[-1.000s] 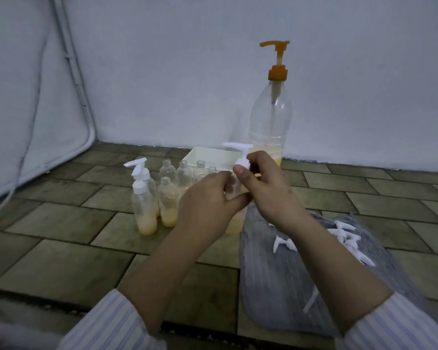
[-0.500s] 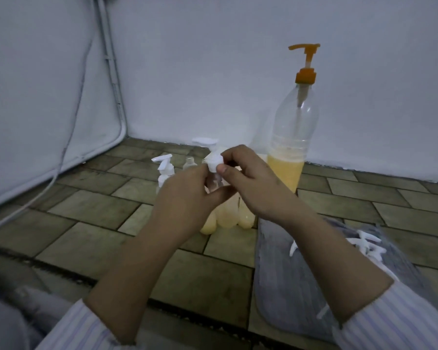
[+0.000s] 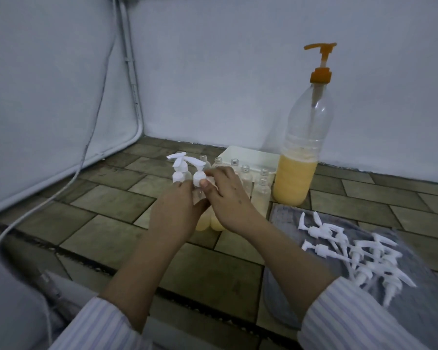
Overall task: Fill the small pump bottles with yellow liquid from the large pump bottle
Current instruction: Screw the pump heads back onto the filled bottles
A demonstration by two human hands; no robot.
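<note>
The large pump bottle [image 3: 297,152] stands at the back right, clear with an orange pump and yellow liquid in its lower third. My left hand [image 3: 175,213] grips a small bottle [image 3: 202,221] with yellow liquid at its base, its body mostly hidden by my fingers. My right hand [image 3: 225,195] pinches the white pump cap [image 3: 198,176] on that bottle's neck. Another capped small bottle [image 3: 179,173] stands just behind. Several uncapped small bottles [image 3: 245,178] stand in a group beside the large bottle.
A white tray [image 3: 253,157] lies behind the small bottles by the wall. Several loose white pump caps [image 3: 352,251] are scattered on a grey cloth [image 3: 402,311] at the right. A white cable [image 3: 86,147] runs down the left wall across the tiled floor [image 3: 99,218].
The view has shifted and dropped back, so the loose caps and tray show again. My hands still hold the same small bottle and cap, now lower and closer to the floor group.
</note>
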